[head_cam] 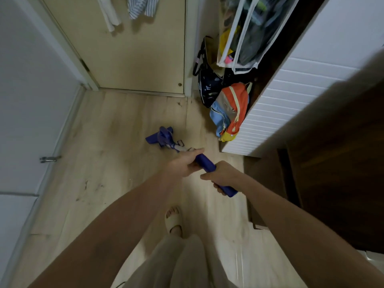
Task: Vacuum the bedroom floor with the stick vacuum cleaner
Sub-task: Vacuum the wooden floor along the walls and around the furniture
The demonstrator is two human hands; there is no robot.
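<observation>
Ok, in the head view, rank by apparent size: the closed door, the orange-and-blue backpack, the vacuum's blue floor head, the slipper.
1. closed door
2. orange-and-blue backpack
3 and 4. blue floor head and slipper look about alike; the slipper is nearer the camera and partly hidden, so no ranking.

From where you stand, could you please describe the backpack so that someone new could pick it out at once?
Look at the closed door, then at the floor corner to its right, beside the white slatted cabinet. The backpack leans there in front of a dark bag. Its orange, light blue and yellow panels set it apart.
</observation>
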